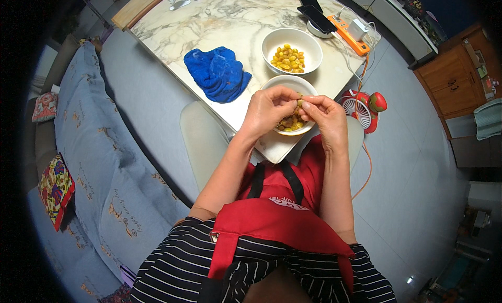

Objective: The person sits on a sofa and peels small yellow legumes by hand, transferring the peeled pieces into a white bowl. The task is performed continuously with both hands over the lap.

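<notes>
My left hand (268, 109) and my right hand (327, 115) meet over the near white bowl (287, 80). Between their fingertips they pinch a small yellow-green oval fruit (300, 102). Beneath my fingers, yellow and brownish fruits (295, 123) lie in this bowl, partly hidden by the hands. Just behind it stands a second white bowl (313, 54), with several glossy yellow fruits (287, 60) gathered at its bottom. A crumpled blue cloth (217, 75) rests on the table to the left of the bowls.
The marble-patterned table (219, 21) has its near corner before my lap. An orange power strip (347, 34) with white cables lies at the right, beside two phones (317, 17). A red fan (361, 111) stands right of the table; a covered sofa (106, 154) is on the left.
</notes>
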`<state>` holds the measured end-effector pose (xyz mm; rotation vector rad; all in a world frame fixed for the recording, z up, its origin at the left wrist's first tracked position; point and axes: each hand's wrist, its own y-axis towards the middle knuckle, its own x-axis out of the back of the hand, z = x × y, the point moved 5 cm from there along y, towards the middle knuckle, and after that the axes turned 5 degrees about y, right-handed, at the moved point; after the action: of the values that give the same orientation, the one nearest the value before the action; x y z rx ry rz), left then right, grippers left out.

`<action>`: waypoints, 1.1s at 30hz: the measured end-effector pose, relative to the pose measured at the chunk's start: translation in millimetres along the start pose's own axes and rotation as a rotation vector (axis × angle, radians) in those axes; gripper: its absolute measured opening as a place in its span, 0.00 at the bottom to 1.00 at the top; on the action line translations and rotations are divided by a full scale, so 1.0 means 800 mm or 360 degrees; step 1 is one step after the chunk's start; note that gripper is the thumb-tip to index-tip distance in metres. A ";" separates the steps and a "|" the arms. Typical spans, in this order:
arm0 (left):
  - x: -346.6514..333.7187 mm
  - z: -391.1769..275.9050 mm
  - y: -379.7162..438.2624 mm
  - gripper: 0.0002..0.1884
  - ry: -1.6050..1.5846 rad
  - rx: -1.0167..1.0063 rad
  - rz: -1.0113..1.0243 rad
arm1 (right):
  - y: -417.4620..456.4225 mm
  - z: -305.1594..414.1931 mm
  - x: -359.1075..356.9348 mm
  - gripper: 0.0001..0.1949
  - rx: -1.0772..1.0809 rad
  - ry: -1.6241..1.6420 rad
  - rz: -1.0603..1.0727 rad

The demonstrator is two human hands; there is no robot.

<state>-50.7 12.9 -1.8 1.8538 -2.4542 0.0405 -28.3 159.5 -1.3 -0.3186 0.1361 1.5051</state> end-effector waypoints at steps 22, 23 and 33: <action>0.001 -0.005 -0.002 0.07 0.0620 -0.0155 -0.0123 | 0.009 0.002 0.000 0.08 0.0114 -0.0587 -0.0035; -0.001 -0.014 -0.006 0.06 0.1031 -0.0469 -0.0289 | 0.009 0.004 -0.005 0.07 0.0456 -0.1225 -0.0124; -0.001 -0.013 0.009 0.12 0.1332 -0.0528 -0.0129 | 0.032 0.004 -0.042 0.06 0.0584 -0.2104 0.0133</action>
<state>-56.5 16.5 8.9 1.3918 -1.6885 0.3126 -56.7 129.1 8.3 0.9950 -0.6256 1.4683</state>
